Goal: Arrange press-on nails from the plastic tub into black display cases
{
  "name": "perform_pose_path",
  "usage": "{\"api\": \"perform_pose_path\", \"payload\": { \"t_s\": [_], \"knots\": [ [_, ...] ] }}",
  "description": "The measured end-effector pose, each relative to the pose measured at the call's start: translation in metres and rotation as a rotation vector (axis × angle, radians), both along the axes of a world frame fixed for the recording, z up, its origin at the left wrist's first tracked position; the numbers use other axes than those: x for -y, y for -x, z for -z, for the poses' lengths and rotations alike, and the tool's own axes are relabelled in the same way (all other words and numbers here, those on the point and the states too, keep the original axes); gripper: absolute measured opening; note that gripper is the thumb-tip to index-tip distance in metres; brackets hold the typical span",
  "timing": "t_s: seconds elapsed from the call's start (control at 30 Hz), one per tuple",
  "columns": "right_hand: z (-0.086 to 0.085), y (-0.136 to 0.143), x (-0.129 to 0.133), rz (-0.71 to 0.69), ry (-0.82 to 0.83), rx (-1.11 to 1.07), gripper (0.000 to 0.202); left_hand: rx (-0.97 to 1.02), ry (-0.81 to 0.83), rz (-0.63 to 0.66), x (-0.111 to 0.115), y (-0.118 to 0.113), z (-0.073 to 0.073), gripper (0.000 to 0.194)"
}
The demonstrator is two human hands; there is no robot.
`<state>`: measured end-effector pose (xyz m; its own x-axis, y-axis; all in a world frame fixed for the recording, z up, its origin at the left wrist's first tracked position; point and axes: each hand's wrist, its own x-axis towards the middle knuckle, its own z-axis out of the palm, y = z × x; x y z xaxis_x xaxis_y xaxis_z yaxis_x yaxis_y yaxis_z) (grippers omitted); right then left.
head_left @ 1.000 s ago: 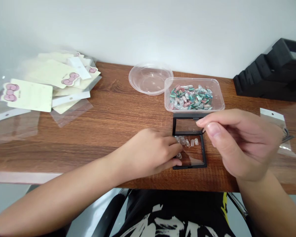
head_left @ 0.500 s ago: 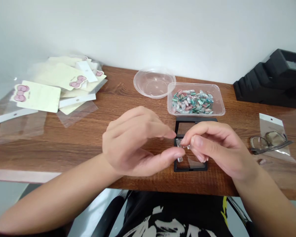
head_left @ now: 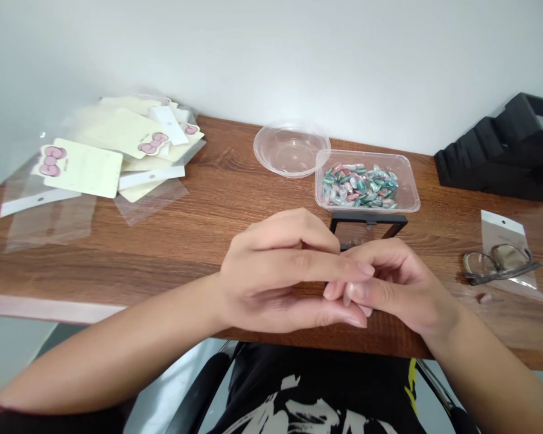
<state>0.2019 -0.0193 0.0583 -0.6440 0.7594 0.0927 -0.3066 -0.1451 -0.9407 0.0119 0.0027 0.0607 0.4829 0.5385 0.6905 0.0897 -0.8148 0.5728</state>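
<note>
Pale and smooth, one small nail (head_left: 347, 295) sits pinched in the fingertips of our right hand (head_left: 405, 292), near the worktop (head_left: 221, 199)'s front edge; our left hand (head_left: 276, 274) curls round them, thumb and forefinger apart. Half hidden beneath, one black frame (head_left: 357, 217); toward the back edge, one rectangular tub (head_left: 407, 181), uncountable glossy nails (head_left: 362, 187), one round plastic dish (head_left: 289, 152).

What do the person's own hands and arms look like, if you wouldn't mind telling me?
The left hand and right hand are ungloved, with no rings visible. Both forearms are bare, with no watch or bracelet showing. Below them is black clothing with a white brushstroke-like print and a yellow marking.
</note>
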Motion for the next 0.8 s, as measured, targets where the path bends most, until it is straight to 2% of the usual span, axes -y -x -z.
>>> {"api": "perform_pose_path", "payload": {
  "t_s": [0.17, 0.23, 0.37, 0.5, 0.6, 0.8],
  "knots": [
    [0.0, 0.002, 0.001, 0.005, 0.091, -0.055, 0.016, -0.063, 0.144, -0.078, 0.001, -0.001, 0.0, 0.037],
    [0.0, 0.002, 0.001, 0.011, 0.122, -0.081, 0.017, -0.088, 0.135, -0.112, 0.002, -0.001, 0.001, 0.037],
    [-0.002, 0.003, 0.001, 0.07, 0.102, -0.029, 0.011, -0.051, -0.105, -0.147, 0.001, 0.003, 0.005, 0.012],
    [-0.005, 0.006, 0.001, 0.146, 0.107, 0.05, 0.006, -0.16, -0.341, -0.225, -0.003, 0.009, 0.007, 0.011],
    [-0.003, 0.007, 0.0, 0.175, 0.155, 0.033, 0.007, -0.218, -0.427, -0.255, -0.003, 0.011, 0.007, 0.013],
    [0.004, 0.003, 0.0, 0.068, 0.27, -0.058, 0.004, -0.092, -0.23, -0.263, 0.003, 0.005, 0.008, 0.02]
  ]
}}
